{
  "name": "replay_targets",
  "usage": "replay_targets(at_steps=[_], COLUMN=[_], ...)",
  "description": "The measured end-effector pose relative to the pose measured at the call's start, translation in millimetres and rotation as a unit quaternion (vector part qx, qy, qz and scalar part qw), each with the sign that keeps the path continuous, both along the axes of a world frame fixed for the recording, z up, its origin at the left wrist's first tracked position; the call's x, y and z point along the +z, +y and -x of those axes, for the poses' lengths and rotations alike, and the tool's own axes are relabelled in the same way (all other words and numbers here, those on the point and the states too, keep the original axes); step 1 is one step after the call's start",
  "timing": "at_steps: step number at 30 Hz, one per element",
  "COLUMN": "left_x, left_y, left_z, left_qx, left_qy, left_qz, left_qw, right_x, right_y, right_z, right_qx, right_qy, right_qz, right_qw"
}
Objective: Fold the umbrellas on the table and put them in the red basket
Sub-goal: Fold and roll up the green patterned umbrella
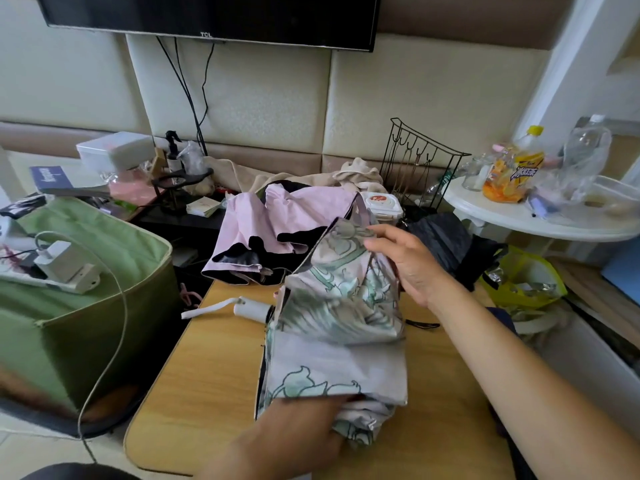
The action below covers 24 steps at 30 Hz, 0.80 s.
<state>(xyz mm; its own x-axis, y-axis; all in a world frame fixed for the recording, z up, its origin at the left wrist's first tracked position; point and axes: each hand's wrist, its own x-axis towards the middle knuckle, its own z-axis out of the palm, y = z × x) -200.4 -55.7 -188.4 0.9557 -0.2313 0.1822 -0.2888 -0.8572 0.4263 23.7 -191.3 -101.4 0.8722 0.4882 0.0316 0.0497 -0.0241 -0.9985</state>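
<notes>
A collapsed umbrella with pale lilac fabric and a green floral print [341, 320] lies along the wooden table [194, 375]. Its white handle with a strap [249, 309] points left. My left hand [304, 434] grips the near end of its canopy at the table's front. My right hand [412, 265] pinches a fold of the same fabric at the far end. Behind it lies a pink umbrella with a black lining [273, 230], loosely crumpled. A black umbrella [450, 244] rests at the right rear. No red basket is in view.
A green fabric bin [86, 306] with a white charger and cable stands left of the table. A white round side table [540, 220] holds bottles at the right. A black wire rack [419, 168], a wipes pack and clutter line the back. A yellow bag [523, 282] sits right.
</notes>
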Motion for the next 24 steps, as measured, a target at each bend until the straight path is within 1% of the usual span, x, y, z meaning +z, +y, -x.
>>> replay_targets(at_steps=[1,2,3,4,5,8,10,11,12,14,15,16,19,21,24], left_x=[6,12,10,13,14,21,26,26,26,27,27,26,25,24,26], left_y=[1,1,2,3,3,-3,-7,-7,-7,-7,-7,-7,-6,-7,-8], left_z=[0,-2,-7,-8,-9,-14,-16,-17,-17,-17,-17,-17,-16,-15,-14], left_qx=[-0.002,-0.005,-0.001,0.001,-0.003,0.001,0.006,0.008,0.005,-0.009,-0.013,-0.013,-0.010,0.001,0.016], left_qy=[0.011,0.032,0.031,0.033,0.035,0.033,0.048,0.045,0.040,0.041,0.037,0.035,0.031,0.042,0.064], left_qz=[0.024,0.013,0.007,0.008,0.004,0.012,-0.016,-0.025,-0.023,-0.019,-0.018,-0.020,-0.022,-0.025,-0.042], left_qw=[1.000,0.999,0.999,0.999,0.999,0.999,0.999,0.999,0.999,0.999,0.999,0.999,0.999,0.999,0.997], right_x=[2,3,4,5,7,11,15,17,17,18,16,15,12,14,15], right_y=[-1,-2,-1,0,2,6,8,8,8,6,4,1,-4,-3,-2], right_z=[0,0,1,1,2,5,7,8,8,6,5,4,0,3,10], right_qx=[0.022,0.039,0.045,0.034,0.017,-0.013,-0.027,-0.016,0.002,0.048,0.065,0.076,0.053,0.035,0.028], right_qy=[-0.011,-0.035,-0.067,-0.099,-0.126,-0.172,-0.193,-0.195,-0.182,-0.145,-0.137,-0.145,-0.206,-0.237,-0.247], right_qz=[0.065,0.138,0.186,0.201,0.190,0.094,0.076,0.102,0.149,0.274,0.313,0.330,0.312,0.266,0.194], right_qw=[0.998,0.989,0.979,0.974,0.974,0.980,0.978,0.975,0.972,0.950,0.938,0.930,0.926,0.934,0.949])
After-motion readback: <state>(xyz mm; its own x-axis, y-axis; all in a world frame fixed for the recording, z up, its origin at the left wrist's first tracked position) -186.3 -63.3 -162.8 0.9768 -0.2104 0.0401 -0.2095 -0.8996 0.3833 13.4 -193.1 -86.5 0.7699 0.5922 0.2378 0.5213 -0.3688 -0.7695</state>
